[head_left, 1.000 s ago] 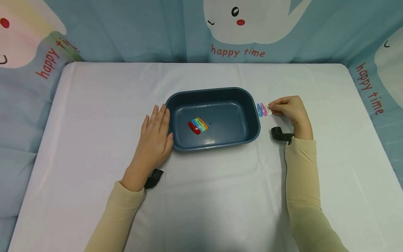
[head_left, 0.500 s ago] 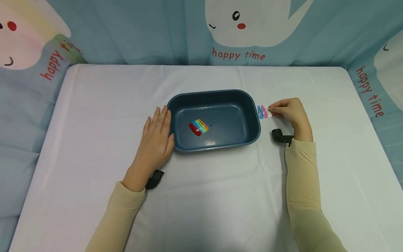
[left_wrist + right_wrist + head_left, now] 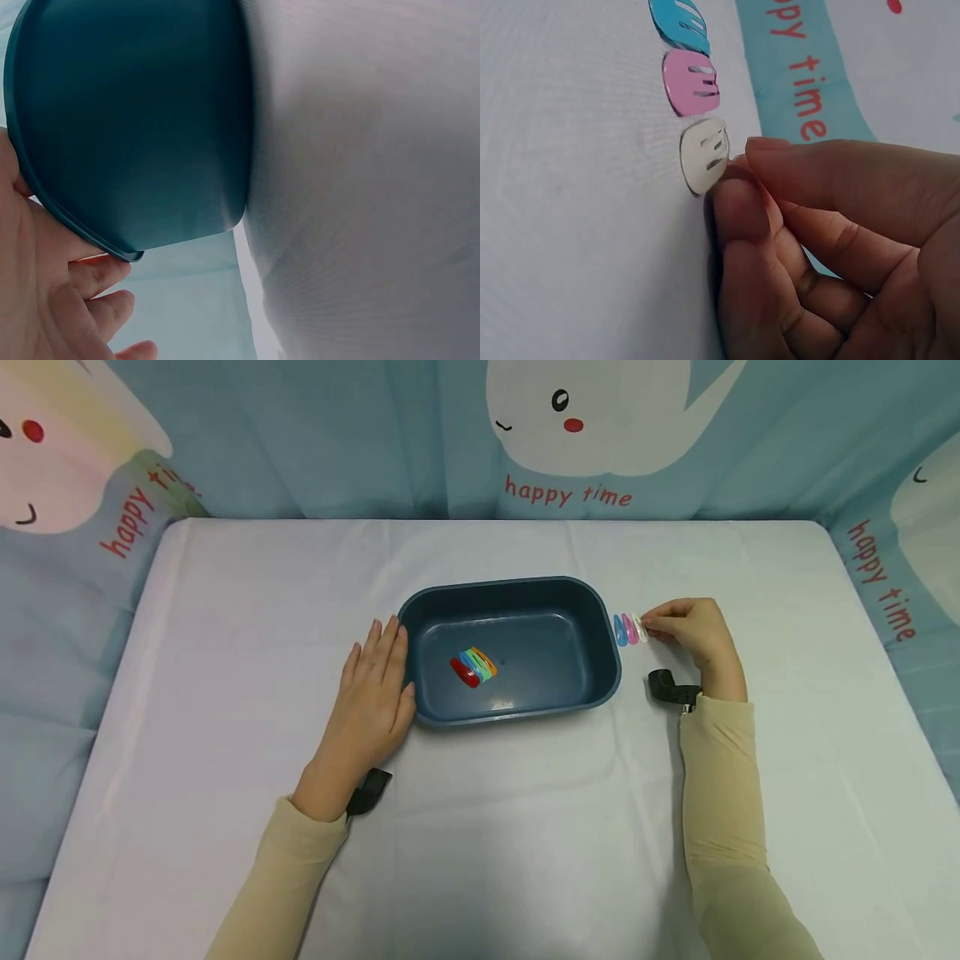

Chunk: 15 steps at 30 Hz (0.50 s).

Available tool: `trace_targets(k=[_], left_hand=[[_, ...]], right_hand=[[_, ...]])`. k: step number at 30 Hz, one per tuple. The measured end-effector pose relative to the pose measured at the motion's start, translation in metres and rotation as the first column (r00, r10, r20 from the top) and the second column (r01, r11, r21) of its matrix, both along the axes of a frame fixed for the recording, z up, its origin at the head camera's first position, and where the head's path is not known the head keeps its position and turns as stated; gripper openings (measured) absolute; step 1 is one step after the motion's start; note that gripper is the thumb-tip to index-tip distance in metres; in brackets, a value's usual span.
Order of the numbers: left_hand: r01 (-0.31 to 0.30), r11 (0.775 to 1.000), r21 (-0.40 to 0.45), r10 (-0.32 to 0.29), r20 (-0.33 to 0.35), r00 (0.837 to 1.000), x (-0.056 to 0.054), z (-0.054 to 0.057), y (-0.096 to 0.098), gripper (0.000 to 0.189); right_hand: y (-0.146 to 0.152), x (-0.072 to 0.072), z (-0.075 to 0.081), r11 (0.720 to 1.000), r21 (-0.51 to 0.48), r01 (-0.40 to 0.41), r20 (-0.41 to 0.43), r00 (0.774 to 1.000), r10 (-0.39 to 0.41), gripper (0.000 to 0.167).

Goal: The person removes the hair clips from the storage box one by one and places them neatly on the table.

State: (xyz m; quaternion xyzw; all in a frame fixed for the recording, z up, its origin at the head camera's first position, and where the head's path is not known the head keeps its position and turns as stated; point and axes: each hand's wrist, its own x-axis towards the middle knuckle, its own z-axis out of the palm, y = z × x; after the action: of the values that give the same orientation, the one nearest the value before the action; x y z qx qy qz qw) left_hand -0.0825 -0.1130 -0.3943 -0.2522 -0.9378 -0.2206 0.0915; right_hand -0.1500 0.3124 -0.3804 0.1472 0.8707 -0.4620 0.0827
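Resting straight-fingered along the left end of the dark blue tub [image 3: 547, 647], my left hand [image 3: 369, 706] grips nothing in the head view. My right hand [image 3: 693, 631] pinches the white snap hair clip [image 3: 639, 625], partly hiding it. Pink [image 3: 630, 628] and blue clips [image 3: 620, 630] line up beside it, just outside the tub on the white cloth [image 3: 525, 827]. Inside lie overlapping coloured clips [image 3: 475, 667], hard to count.

From the left wrist, the tub's wall and my hand are cut off; its inside is hidden.

From the right wrist, my fingertips cover the white clip's end; the blue one is cropped.
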Motion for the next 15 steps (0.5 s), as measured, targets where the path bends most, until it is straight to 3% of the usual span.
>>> trace_targets(k=[6,11,15], left_hand=[[0.001,1.000,0.011,-0.001,0.005,1.000,-0.0014,-0.0002,-0.0006,0.060],[0.010,1.000,0.016,-0.011,0.015,1.000,-0.0024,-0.0005,-0.0002,0.060],[0.012,1.000,0.013,-0.012,0.004,1.000,-0.0025,-0.0007,-0.0013,0.060]], right_hand=[[0.0032,0.0009,-0.0005,0.999,-0.043,-0.001,-0.014,1.000,0.001,0.020],[0.0059,0.0027,-0.0009,0.994,-0.106,0.030,-0.011,0.999,-0.031,0.008],[0.0066,0.0030,-0.0007,0.987,-0.154,0.037,-0.006,0.999,-0.038,0.013]])
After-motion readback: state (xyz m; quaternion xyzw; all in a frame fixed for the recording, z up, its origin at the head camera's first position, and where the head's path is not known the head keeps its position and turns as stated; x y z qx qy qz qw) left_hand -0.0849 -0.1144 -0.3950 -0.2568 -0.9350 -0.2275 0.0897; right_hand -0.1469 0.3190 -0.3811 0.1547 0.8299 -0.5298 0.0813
